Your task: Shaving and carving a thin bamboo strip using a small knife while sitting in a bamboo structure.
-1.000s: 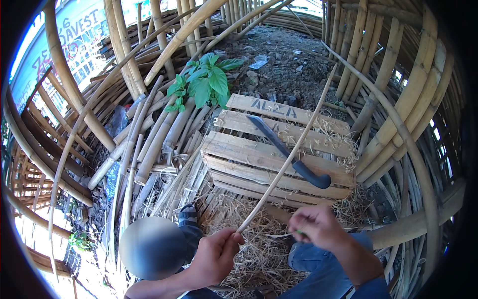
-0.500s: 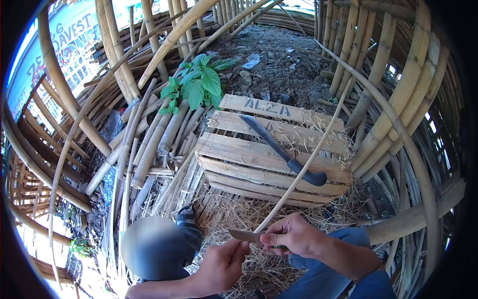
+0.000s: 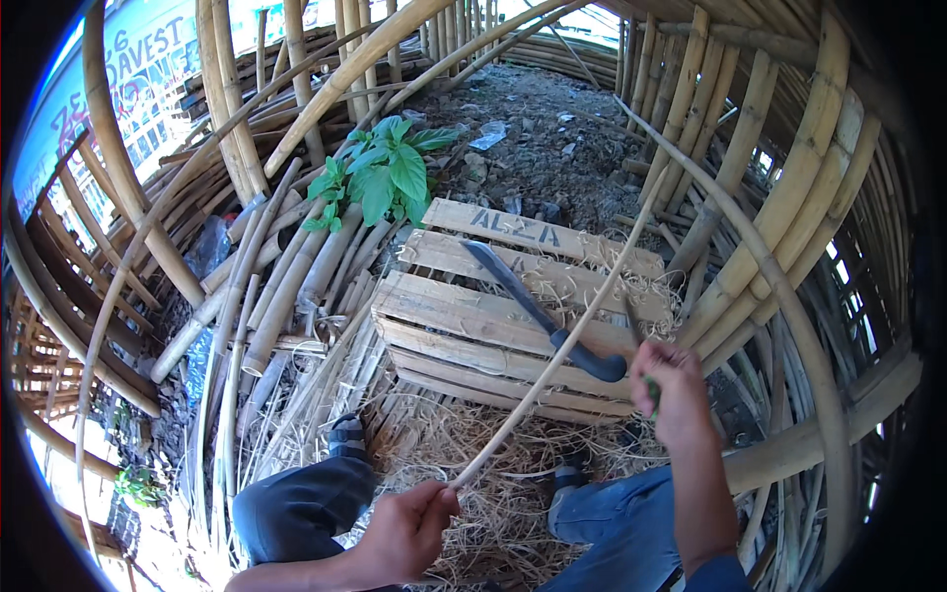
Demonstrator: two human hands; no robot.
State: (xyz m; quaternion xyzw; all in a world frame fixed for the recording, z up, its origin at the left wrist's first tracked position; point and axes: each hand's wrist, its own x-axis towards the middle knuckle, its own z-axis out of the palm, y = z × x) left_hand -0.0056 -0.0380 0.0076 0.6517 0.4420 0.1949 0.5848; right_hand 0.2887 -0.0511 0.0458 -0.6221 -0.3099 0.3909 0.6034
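A long, thin bamboo strip (image 3: 541, 386) slants from the lower middle up to the right, passing over a wooden slatted crate. Its near end is gripped in my left hand (image 3: 406, 533), whose fingers are closed. To the right, my right hand (image 3: 673, 393) is closed round the green handle of a knife (image 3: 632, 314), its blade pointing up and away from me. The knife stands apart from the strip. On top of the crate (image 3: 464, 318) lies a machete (image 3: 515, 286) with a black handle, partly crossed by the strip.
Curly bamboo shavings (image 3: 444, 434) cover the ground between my legs and part of the crate. Bamboo poles (image 3: 281, 306) lie piled at the left, beside a leafy green plant (image 3: 380, 178). Bamboo posts (image 3: 779, 217) rise at the right. Beyond the crate is rubble-strewn soil (image 3: 533, 128).
My right hand has moved up and right with the knife, away from the strip's near end. My left hand has shifted slightly left and down and now grips that end.
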